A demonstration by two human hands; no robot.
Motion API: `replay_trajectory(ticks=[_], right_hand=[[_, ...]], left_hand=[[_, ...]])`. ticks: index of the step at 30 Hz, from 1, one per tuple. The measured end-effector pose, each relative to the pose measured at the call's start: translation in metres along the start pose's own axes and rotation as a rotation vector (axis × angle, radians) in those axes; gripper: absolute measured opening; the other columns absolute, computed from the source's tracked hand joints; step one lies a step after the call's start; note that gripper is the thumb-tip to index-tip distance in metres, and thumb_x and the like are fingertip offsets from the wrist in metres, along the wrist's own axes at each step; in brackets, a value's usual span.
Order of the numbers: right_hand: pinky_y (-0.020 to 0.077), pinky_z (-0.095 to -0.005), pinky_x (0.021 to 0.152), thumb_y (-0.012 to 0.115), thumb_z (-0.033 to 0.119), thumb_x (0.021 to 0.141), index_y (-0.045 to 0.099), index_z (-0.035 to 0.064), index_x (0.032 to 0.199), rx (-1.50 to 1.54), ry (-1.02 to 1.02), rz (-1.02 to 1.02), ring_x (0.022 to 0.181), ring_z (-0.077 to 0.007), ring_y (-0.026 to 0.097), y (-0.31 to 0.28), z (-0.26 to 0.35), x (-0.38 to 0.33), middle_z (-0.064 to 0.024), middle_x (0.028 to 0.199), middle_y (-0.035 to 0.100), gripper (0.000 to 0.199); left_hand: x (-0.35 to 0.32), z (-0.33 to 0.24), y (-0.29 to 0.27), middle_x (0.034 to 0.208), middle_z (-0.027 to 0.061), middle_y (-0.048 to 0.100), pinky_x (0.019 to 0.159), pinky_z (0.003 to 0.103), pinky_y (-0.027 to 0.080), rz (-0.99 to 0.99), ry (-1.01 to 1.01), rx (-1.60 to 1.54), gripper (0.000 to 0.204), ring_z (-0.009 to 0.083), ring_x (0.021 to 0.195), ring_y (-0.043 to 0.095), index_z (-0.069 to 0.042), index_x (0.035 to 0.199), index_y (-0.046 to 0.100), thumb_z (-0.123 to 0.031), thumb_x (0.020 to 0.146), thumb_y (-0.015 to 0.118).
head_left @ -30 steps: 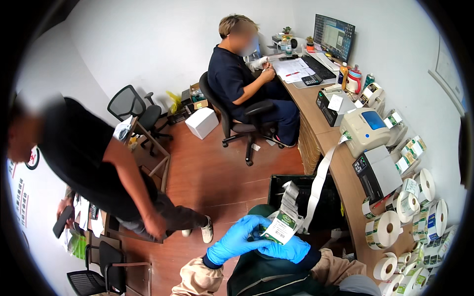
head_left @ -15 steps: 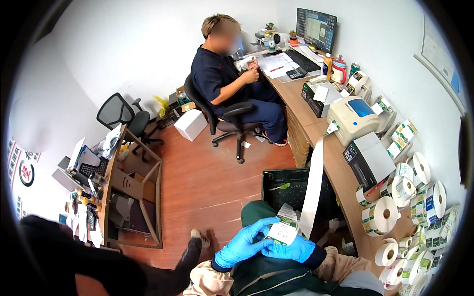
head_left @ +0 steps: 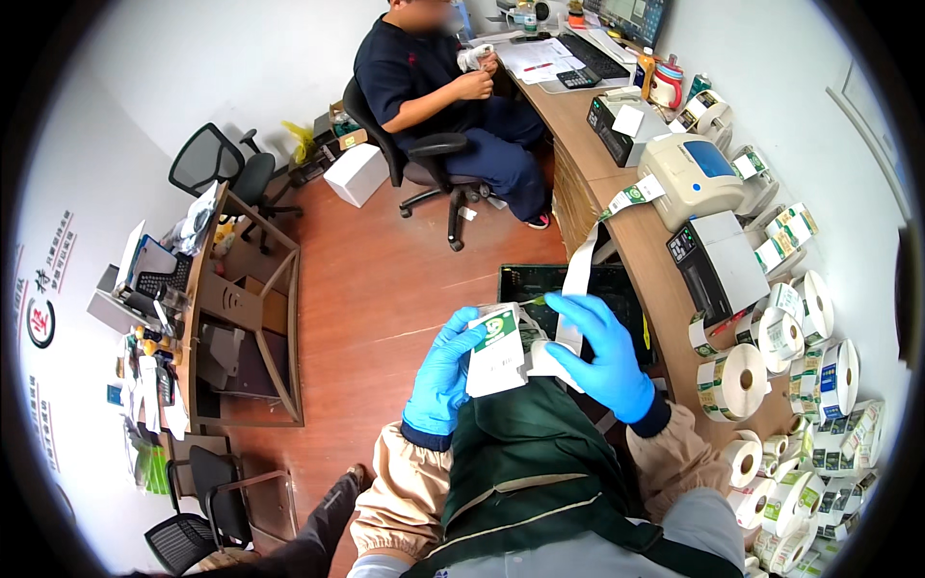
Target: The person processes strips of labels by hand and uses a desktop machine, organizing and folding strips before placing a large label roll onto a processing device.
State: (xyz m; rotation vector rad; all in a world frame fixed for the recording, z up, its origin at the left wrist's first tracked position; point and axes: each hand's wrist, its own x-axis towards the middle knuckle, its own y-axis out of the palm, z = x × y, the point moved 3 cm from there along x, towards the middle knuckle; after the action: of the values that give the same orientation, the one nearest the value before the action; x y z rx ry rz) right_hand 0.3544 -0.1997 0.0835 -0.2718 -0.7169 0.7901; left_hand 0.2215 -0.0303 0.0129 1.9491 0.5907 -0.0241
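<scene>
A folded stack of white-and-green printed labels (head_left: 496, 361) is gripped in my left hand (head_left: 440, 376), which wears a blue glove. From that stack a white label strip (head_left: 578, 275) runs up to the beige label printer (head_left: 686, 185) on the desk. My right hand (head_left: 612, 364), also in a blue glove, is open beside the strip, with thumb and fingers apart. The strip's lower curl lies by its thumb; whether the thumb presses on it is hard to see.
A dark green crate (head_left: 511, 284) stands on the floor beyond my hands. Along the right-hand desk are more printers (head_left: 718, 265) and several label rolls (head_left: 732, 380). A seated co-worker (head_left: 424, 96) is at the far end. Another desk (head_left: 198, 318) stands at left.
My right hand has come away from the label stack, moving up and right with its fingers spread. More green printed strip shows at the printer. The view has shifted; a dark-clothed person at lower left shows less.
</scene>
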Motion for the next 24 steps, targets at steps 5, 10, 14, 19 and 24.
replay_trajectory(ticks=[5, 10, 14, 19, 24], right_hand=[[0.0461, -0.0400, 0.090, 0.070, 0.000, 0.071, 0.066, 0.0168, 0.120, -0.128, -0.383, 0.160, 0.102, -0.0274, 0.056, 0.021, -0.017, 0.022, -0.0042, 0.107, 0.061, 0.052], [0.0477, -0.0370, 0.078, 0.069, -0.001, 0.073, 0.072, 0.0120, 0.100, 0.015, -0.245, 0.057, 0.086, -0.0275, 0.058, 0.025, -0.031, 0.034, -0.0051, 0.088, 0.062, 0.029], [0.0496, -0.0333, 0.067, 0.071, 0.003, 0.080, 0.070, 0.0032, 0.096, 0.070, -0.025, -0.074, 0.080, -0.0247, 0.061, 0.019, -0.046, 0.045, -0.0093, 0.084, 0.062, 0.015], [0.0491, -0.0339, 0.066, 0.072, 0.004, 0.079, 0.069, 0.0021, 0.093, 0.091, 0.054, -0.007, 0.074, -0.0254, 0.061, 0.023, -0.039, 0.047, -0.0106, 0.082, 0.061, 0.015], [0.0487, -0.0359, 0.064, 0.069, 0.005, 0.078, 0.068, 0.0031, 0.091, 0.011, 0.029, 0.225, 0.071, -0.0292, 0.060, 0.016, -0.020, 0.038, -0.0127, 0.080, 0.058, 0.013]], left_hand=[[-0.002, 0.011, 0.000, 0.115, 0.0151, 0.067, 0.090, 0.039, 0.058, 0.039, -0.082, 0.009, 0.029, 0.0281, 0.103, 0.067, -0.005, 0.117, 0.064, 0.004, 0.089, 0.064], [-0.007, 0.019, 0.010, 0.135, 0.0158, 0.055, 0.104, 0.044, 0.049, 0.125, -0.029, -0.085, 0.055, 0.0283, 0.121, 0.058, 0.001, 0.142, 0.042, -0.035, 0.101, 0.053], [-0.024, 0.031, 0.032, 0.137, 0.0138, 0.052, 0.103, 0.035, 0.042, 0.137, 0.341, 0.616, 0.088, 0.0216, 0.119, 0.055, -0.006, 0.157, 0.003, -0.019, 0.095, 0.064], [-0.035, 0.044, 0.041, 0.105, 0.0051, 0.061, 0.098, 0.030, 0.043, -0.028, 0.575, 0.654, 0.098, 0.0128, 0.101, 0.058, -0.010, 0.158, 0.001, 0.011, 0.085, 0.062], [-0.041, 0.015, 0.055, 0.103, 0.0035, 0.060, 0.097, 0.029, 0.043, -0.202, 0.830, 0.609, 0.089, 0.0123, 0.100, 0.058, -0.006, 0.157, 0.013, 0.008, 0.086, 0.064]])
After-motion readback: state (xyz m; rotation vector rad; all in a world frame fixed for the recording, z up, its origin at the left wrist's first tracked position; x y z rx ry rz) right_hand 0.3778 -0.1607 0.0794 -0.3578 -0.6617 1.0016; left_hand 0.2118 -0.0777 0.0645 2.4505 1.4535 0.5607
